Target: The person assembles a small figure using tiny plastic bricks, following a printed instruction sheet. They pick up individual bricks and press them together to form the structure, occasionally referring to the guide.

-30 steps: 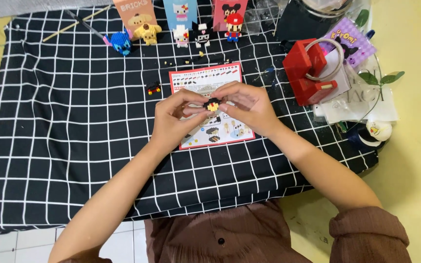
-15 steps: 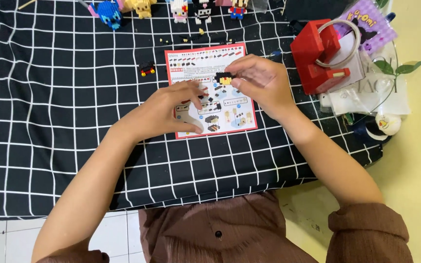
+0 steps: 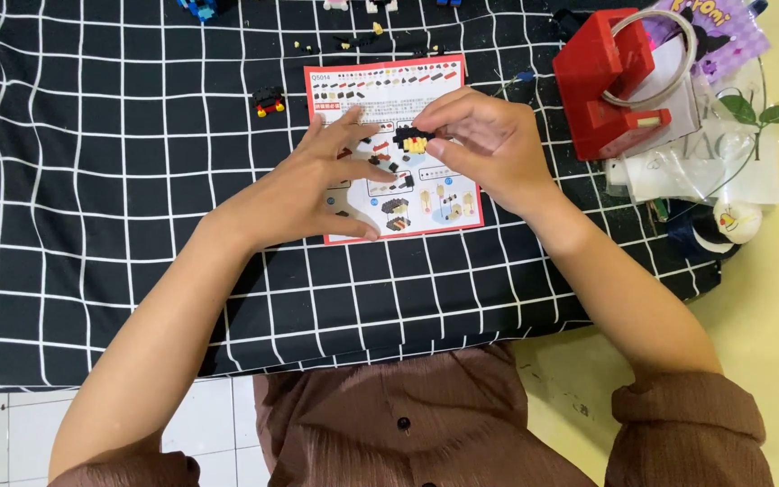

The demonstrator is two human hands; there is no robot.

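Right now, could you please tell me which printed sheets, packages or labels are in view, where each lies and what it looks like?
Instruction sheet: centre of the checked cloth under both hands, rectangular, white with red border and small diagrams.
Purple packet: top right behind the red block, printed, partly cut off.
Clear plastic bags: right edge, crumpled, with a leaf print.

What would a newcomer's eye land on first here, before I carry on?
Probably the right hand at centre, pinching a small black-and-yellow brick build over the red-bordered instruction sheet, which the left hand rests on. Next, the bright red block piece at upper right on the black grid cloth.
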